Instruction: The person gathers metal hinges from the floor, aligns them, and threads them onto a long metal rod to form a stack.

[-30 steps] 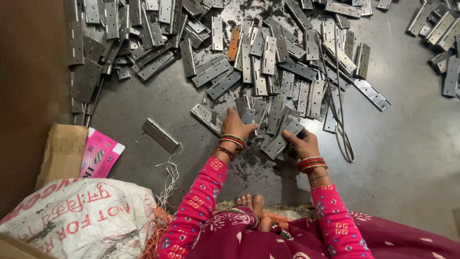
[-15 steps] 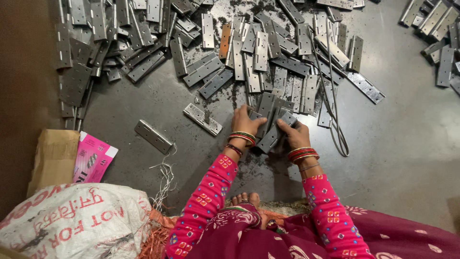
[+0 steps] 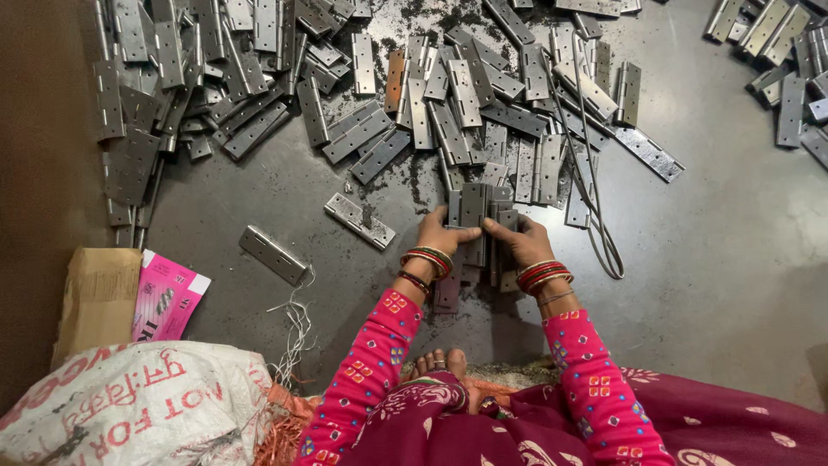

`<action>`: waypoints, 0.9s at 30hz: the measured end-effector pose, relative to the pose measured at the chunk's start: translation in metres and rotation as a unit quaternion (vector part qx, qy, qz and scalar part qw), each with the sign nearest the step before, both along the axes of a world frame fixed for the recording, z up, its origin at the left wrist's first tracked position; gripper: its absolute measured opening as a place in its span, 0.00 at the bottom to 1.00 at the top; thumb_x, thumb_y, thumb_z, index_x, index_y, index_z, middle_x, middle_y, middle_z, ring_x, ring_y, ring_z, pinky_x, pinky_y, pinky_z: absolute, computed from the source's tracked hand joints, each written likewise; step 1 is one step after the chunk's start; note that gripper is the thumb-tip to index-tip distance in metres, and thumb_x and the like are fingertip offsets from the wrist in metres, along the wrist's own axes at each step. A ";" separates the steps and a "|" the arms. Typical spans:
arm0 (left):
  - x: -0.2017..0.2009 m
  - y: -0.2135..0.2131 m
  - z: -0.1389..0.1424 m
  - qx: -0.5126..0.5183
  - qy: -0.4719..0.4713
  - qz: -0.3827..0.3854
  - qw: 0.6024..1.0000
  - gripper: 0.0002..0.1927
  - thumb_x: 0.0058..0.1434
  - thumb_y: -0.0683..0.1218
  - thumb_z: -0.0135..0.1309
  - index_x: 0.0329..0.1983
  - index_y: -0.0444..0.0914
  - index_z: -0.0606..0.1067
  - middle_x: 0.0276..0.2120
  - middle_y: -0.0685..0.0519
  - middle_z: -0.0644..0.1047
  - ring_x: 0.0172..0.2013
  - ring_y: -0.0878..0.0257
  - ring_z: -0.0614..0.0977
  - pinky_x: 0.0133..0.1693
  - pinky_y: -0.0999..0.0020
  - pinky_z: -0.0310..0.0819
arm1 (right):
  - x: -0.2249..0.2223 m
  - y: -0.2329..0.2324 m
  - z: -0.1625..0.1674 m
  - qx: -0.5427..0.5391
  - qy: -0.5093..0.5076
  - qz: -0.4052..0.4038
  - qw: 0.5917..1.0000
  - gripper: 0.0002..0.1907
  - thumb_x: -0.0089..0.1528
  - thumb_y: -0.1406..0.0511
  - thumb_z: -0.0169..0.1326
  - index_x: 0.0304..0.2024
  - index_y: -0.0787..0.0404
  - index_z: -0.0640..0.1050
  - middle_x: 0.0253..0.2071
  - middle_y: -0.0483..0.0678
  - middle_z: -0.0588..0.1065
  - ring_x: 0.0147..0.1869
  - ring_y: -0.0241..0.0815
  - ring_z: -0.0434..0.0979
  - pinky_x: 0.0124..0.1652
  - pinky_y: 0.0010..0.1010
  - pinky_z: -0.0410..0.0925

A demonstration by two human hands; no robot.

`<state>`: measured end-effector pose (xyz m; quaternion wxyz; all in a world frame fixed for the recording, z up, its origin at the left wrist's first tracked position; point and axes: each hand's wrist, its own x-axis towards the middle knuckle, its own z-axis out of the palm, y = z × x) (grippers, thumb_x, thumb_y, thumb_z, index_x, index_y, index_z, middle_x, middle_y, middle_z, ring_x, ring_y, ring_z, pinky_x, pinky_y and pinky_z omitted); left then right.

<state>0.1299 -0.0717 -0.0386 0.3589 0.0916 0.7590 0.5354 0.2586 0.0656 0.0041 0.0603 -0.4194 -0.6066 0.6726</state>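
Hinges (image 3: 477, 207), steel and flat, are gathered into 1 upright bundle on the dark floor (image 3: 707, 285), directly ahead of the seated person. Going left to right: a cardboard box (image 3: 95, 298) and pink packet (image 3: 168, 298) are noted, then 2 loose hinges (image 3: 358, 220) apart from the heap. The left hand (image 3: 442, 235) is closed on the bundle's left side; the right hand (image 3: 520, 242) is clasped on its right. A wire loop (image 3: 595, 216) lies just beside. Only a small batch is judged collected; the scattered heap (image 3: 259, 78) remains unsorted.
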 end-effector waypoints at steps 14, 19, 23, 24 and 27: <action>0.051 -0.051 0.027 0.217 0.068 -0.024 0.974 0.26 0.52 0.37 0.68 0.56 0.34 0.76 0.47 0.48 0.83 0.47 0.62 0.83 0.51 0.64 0.77 | 0.036 -0.037 0.028 -0.036 0.169 0.030 0.985 0.23 0.57 0.69 0.66 0.54 0.63 0.74 0.43 0.46 0.80 0.44 0.35 0.80 0.45 0.29 0.76; 0.065 -0.050 0.088 0.232 0.046 0.021 0.971 0.22 0.54 0.36 0.65 0.53 0.34 0.77 0.42 0.51 0.84 0.42 0.65 0.84 0.46 0.67 0.80 | 0.037 -0.044 0.065 -0.007 0.187 0.013 0.982 0.24 0.56 0.71 0.66 0.54 0.63 0.74 0.44 0.46 0.80 0.44 0.34 0.80 0.45 0.27 0.76; 0.072 -0.052 0.147 0.219 0.053 0.007 0.974 0.20 0.57 0.39 0.64 0.54 0.33 0.78 0.41 0.49 0.85 0.40 0.63 0.87 0.44 0.68 0.83 | 0.048 -0.038 0.111 0.069 0.236 0.023 0.969 0.26 0.59 0.72 0.65 0.58 0.62 0.72 0.45 0.49 0.79 0.44 0.36 0.81 0.43 0.28 0.77; 0.077 -0.052 0.157 0.239 0.083 -0.005 0.968 0.24 0.58 0.41 0.64 0.58 0.34 0.76 0.45 0.49 0.84 0.44 0.63 0.86 0.47 0.67 0.83 | 0.055 -0.035 0.122 0.082 0.267 0.026 0.960 0.28 0.59 0.71 0.65 0.59 0.61 0.71 0.47 0.50 0.79 0.45 0.37 0.82 0.43 0.29 0.79; 0.076 -0.045 0.165 0.336 0.181 -0.047 0.923 0.36 0.59 0.46 0.67 0.68 0.40 0.66 0.59 0.46 0.75 0.56 0.61 0.81 0.58 0.64 0.80 | 0.070 -0.024 0.136 0.083 0.342 0.038 0.935 0.31 0.59 0.70 0.67 0.62 0.61 0.68 0.55 0.53 0.78 0.54 0.41 0.84 0.49 0.33 0.81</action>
